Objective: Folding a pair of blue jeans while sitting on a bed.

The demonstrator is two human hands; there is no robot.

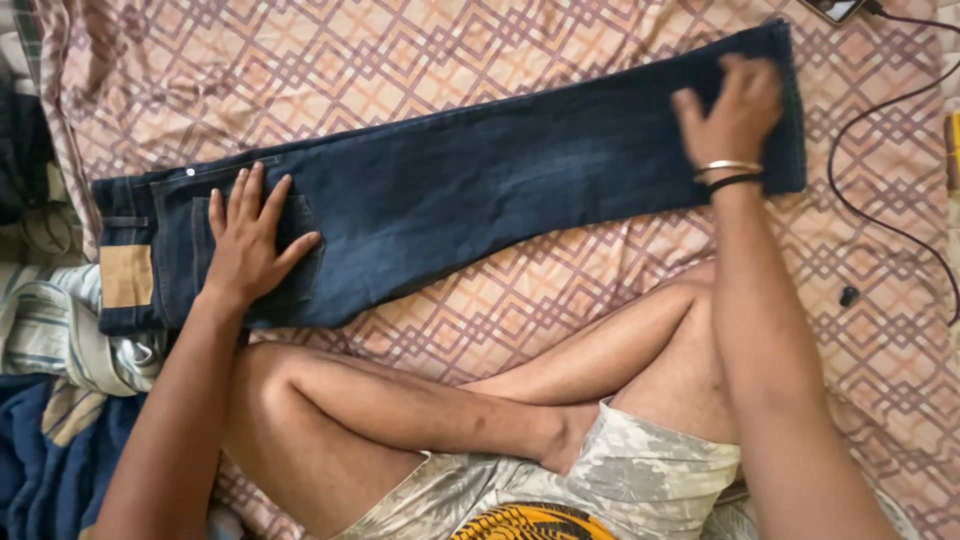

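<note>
A pair of dark blue jeans (470, 185) lies folded lengthwise across a patterned bedsheet (560, 300), waistband at the left, leg ends at the right. My left hand (248, 240) rests flat, fingers spread, on the back pocket near the waistband. My right hand (728, 108), with bangles on the wrist, presses on the leg end at the far right, fingers bent against the denim. A tan patch (126, 276) marks the waistband.
My crossed bare legs (450, 400) sit just below the jeans. A black cable (880, 150) loops over the sheet at the right, a small dark object (849, 296) near it. Striped and blue cloths (50, 400) pile at the left edge.
</note>
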